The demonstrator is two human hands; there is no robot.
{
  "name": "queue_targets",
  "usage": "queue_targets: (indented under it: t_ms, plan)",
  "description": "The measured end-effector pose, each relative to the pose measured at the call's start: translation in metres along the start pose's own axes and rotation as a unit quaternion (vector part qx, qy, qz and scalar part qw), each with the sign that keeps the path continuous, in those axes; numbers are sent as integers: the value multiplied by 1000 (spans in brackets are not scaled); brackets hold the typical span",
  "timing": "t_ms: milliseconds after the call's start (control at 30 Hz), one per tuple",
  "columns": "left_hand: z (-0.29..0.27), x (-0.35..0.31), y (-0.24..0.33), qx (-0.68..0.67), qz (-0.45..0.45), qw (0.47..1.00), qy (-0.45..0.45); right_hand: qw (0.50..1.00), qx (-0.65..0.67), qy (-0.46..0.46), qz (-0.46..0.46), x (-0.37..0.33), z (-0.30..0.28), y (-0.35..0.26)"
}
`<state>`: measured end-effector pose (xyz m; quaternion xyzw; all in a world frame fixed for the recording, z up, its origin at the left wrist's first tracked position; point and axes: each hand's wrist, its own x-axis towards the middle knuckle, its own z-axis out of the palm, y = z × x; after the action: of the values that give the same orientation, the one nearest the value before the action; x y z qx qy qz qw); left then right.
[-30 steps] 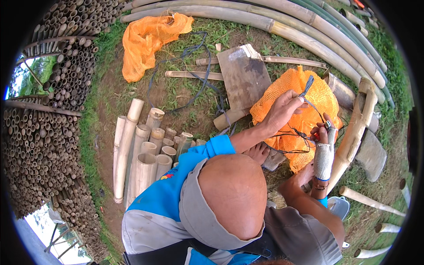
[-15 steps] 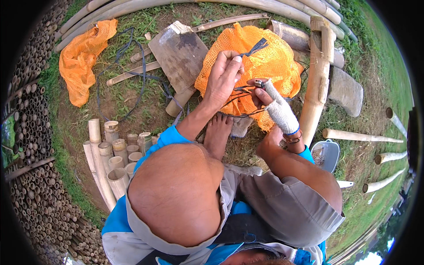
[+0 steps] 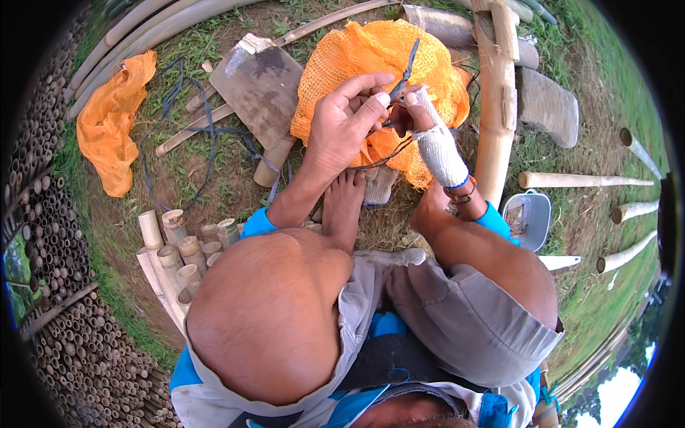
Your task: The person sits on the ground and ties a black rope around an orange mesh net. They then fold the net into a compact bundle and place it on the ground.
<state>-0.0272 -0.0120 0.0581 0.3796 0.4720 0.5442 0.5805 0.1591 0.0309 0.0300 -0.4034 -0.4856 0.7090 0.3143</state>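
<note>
— Two hands, how close?
— Nearly touching, over the orange bag (image 3: 330,64). On the left hand (image 3: 349,118), bare, thumb and forefinger bent toward each other beside a dark strip (image 3: 412,60); pinching it or not, cannot tell. On the right hand (image 3: 421,125), in a pale glove (image 3: 442,158) with fingertips bare, fingers curled in by the strip's lower part; grip hidden too.
— And the strip?
— Upper end standing free above the fingers, against the bag.
— Where, the bag?
— On the ground (image 3: 225,189), just beyond the bare left foot (image 3: 344,210).
— Further out?
— Just left of the bag, a flat board (image 3: 260,78); then loose dark tape (image 3: 251,148) and, well apart, a second net (image 3: 118,121), also orange. To the right, a thick pole (image 3: 496,135), a slab (image 3: 549,107) past it and, nearer, a grey basin (image 3: 528,217).
</note>
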Motion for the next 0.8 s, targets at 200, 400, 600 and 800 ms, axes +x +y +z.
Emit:
queue_targets:
  t_ms: [200, 400, 600, 800]
  plan:
    - [7, -4, 3, -46, -8, 999, 3, 1000, -9, 9, -22, -4, -1, -3]
    - [7, -2, 1, -97, -5, 995, -3, 1000, 18, 7, 0, -6, -2, -1]
    - [7, -2, 3, -118, -11, 993, -2, 1000, 4, 15, 7, -7, 0, -3]
    - [7, -3, 4, -122, -14, 992, 1, 1000, -19, 16, 15, -9, -2, -4]
